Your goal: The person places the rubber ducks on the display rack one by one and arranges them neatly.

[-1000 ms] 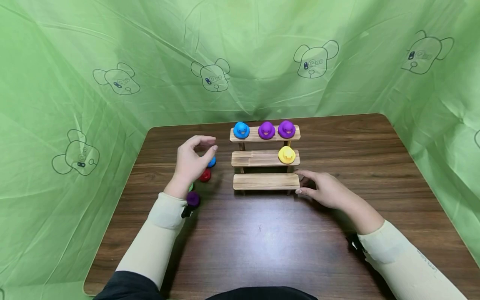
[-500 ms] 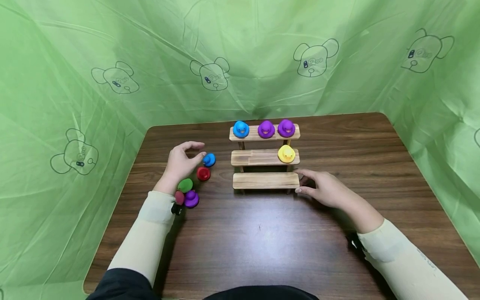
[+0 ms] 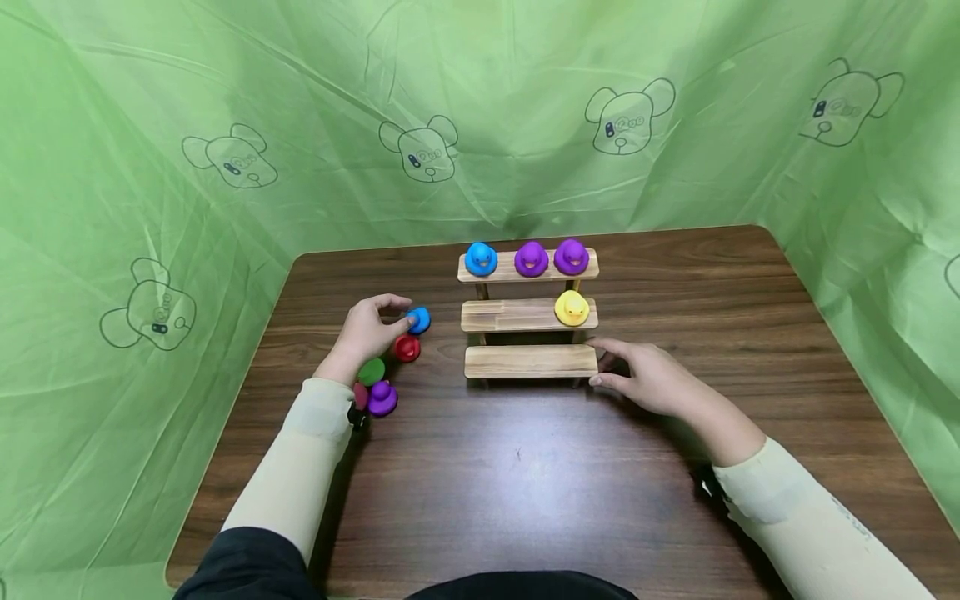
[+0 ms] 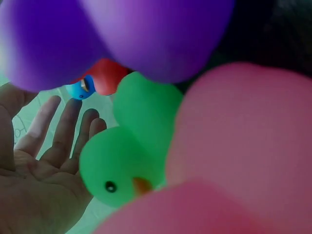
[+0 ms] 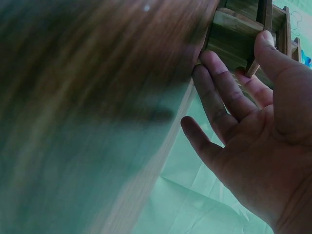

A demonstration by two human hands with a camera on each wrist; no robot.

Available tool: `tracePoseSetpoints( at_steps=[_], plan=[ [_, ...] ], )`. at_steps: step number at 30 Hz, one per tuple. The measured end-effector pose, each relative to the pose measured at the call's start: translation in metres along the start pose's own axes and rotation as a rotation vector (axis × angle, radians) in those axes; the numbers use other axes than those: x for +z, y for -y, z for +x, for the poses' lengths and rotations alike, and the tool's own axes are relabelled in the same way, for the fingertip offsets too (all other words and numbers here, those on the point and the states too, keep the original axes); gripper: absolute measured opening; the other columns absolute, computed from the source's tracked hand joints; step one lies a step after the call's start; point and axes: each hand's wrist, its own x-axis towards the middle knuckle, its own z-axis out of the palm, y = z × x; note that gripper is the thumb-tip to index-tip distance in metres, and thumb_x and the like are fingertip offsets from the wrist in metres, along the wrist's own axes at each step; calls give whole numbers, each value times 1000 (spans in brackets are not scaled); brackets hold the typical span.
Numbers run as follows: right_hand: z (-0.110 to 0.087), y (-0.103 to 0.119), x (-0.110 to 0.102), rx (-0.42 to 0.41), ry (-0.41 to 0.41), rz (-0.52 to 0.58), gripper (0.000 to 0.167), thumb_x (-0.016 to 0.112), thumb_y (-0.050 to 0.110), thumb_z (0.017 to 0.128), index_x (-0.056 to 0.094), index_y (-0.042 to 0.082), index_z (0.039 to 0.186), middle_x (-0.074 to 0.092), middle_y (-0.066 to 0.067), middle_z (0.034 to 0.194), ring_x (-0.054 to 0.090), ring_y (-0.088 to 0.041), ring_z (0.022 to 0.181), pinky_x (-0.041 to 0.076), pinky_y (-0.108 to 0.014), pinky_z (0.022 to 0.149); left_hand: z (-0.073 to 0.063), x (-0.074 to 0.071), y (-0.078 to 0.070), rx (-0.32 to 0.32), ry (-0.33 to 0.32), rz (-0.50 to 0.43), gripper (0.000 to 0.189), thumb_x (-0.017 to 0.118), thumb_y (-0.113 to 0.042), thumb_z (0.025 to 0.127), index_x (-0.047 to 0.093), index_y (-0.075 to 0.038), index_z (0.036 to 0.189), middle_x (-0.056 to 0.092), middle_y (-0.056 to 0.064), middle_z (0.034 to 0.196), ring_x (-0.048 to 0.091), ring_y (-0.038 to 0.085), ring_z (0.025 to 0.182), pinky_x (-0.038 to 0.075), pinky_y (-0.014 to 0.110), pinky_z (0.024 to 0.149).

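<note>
My left hand (image 3: 364, 333) is at a blue rubber duck (image 3: 421, 320) on the left of the table, its thumb overlapping the duck in the head view. In the left wrist view the fingers stretch out, with the blue duck small beyond their tips. Close by lie a red duck (image 3: 407, 348), a green duck (image 3: 371, 371), a purple duck (image 3: 382, 400) and a pink duck (image 3: 360, 395), partly hidden by the wrist. With thumb and forefinger, my right hand (image 3: 654, 379) holds the right end of the lowest step of a three-tier wooden stand (image 3: 528, 362).
A blue duck (image 3: 481, 259) and two purple ducks, one in the middle (image 3: 532, 259) and one at the right end (image 3: 572, 257), sit on the top step. A yellow duck (image 3: 572, 308) sits on the middle step's right end. Green cloth (image 3: 525, 183) hangs behind the table.
My left hand has come down and leftward from above the ducks, then slightly right to the blue duck, uncovering the others. The right hand has stayed at the stand.
</note>
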Motion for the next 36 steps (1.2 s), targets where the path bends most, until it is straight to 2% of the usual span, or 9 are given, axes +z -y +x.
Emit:
tracePoseSetpoints(
  at_steps=[13, 20, 28, 36],
  plan=[
    [-1, 1, 0, 8, 3, 4, 62, 79, 30, 96, 56, 9, 149, 75, 9, 99, 72, -19, 99, 54, -53, 94, 1, 7, 10, -24, -7, 98, 33, 81, -25, 94, 74, -18, 125, 70, 8, 127, 62, 32, 120, 49, 50, 103],
    [-1, 2, 0, 6, -1, 4, 62, 79, 31, 96, 56, 9, 150, 75, 9, 99, 72, -20, 100, 54, -54, 95, -1, 12, 7, -33, -46, 139, 34, 80, -19, 94, 73, -14, 127, 72, 9, 124, 62, 31, 118, 49, 50, 103],
    [-1, 2, 0, 0, -1, 1, 63, 79, 31, 96, 55, 9, 150, 75, 9, 99, 72, -21, 100, 54, -54, 95, -1, 16, 4, -36, -81, 154, 33, 82, -18, 93, 76, -13, 125, 75, 10, 117, 67, 30, 111, 51, 48, 100],
    [-1, 1, 0, -3, 1, 1, 63, 79, 32, 96, 55, 9, 150, 75, 10, 98, 72, -20, 99, 54, -54, 95, -4, 16, 1, -38, -114, 110, 31, 82, -18, 92, 76, -16, 123, 77, 5, 108, 71, 24, 104, 54, 45, 95]
  ],
)
